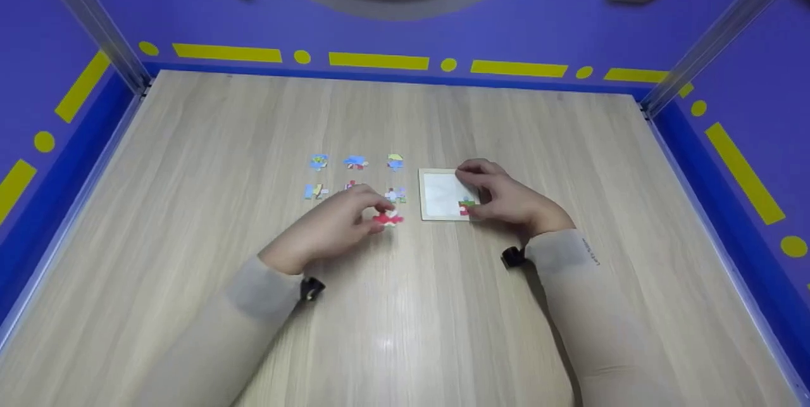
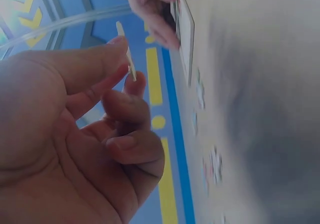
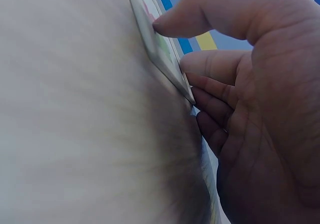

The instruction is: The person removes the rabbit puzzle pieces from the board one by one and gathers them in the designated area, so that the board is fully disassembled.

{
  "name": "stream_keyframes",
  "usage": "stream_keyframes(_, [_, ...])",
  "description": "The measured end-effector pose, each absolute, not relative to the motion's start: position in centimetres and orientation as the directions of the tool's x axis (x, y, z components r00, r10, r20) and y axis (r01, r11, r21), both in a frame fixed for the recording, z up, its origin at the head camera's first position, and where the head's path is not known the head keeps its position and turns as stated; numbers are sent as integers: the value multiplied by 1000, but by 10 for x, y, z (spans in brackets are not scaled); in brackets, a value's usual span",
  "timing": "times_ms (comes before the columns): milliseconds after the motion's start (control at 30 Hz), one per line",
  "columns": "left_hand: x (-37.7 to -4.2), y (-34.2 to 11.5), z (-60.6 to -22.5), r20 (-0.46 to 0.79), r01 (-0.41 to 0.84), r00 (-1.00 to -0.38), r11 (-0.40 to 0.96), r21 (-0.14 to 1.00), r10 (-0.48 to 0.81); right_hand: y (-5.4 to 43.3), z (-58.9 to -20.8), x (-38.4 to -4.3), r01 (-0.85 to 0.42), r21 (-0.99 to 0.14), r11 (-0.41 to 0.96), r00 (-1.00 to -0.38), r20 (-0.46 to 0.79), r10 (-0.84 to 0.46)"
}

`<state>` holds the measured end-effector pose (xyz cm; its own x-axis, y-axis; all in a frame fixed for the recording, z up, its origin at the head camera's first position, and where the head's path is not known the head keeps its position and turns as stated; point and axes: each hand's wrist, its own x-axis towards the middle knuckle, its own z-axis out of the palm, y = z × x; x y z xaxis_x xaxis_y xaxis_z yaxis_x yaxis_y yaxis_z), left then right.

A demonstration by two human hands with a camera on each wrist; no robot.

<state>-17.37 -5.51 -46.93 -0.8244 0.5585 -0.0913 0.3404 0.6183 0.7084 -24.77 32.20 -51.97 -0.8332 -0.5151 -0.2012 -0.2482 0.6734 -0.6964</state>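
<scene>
My left hand [image 1: 338, 223] pinches a red and white jigsaw piece [image 1: 389, 218] between thumb and fingers, just left of the puzzle tray. In the left wrist view the piece [image 2: 127, 52] shows edge-on, raised above the table. The square puzzle tray [image 1: 440, 192] has a pale rim and a white base. One green, red and white piece [image 1: 466, 207] lies in its near right corner. My right hand [image 1: 514, 199] holds the tray's right side, thumb over the near corner and fingers along the edge. From the right wrist, the thumb [image 3: 175, 24] rests on the tray's top.
Loose jigsaw pieces lie in two rows left of the tray, among them a blue and yellow one [image 1: 319, 161], a blue one [image 1: 355, 162] and a purple one [image 1: 396, 194]. My left hand partly covers one near-row piece. Blue walls border the wooden table [image 1: 392, 306].
</scene>
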Motion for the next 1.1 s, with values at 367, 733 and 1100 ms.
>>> stream_keyframes(367, [-179,-95,-478,-162,325,-818,675,662,552,321,-521,-249,-248,-696,673,-834,-200,-514])
stream_keyframes(733, [-177,-95,-488,-204,349,-826,761,546,526,320,-521,-249,-247,-698,672,-831,-204,-518])
stream_keyframes(1100, [-178,-97,-489,-204,351,-826,763,542,525,321,-520,-249,-257,-717,648,-824,-188,-534])
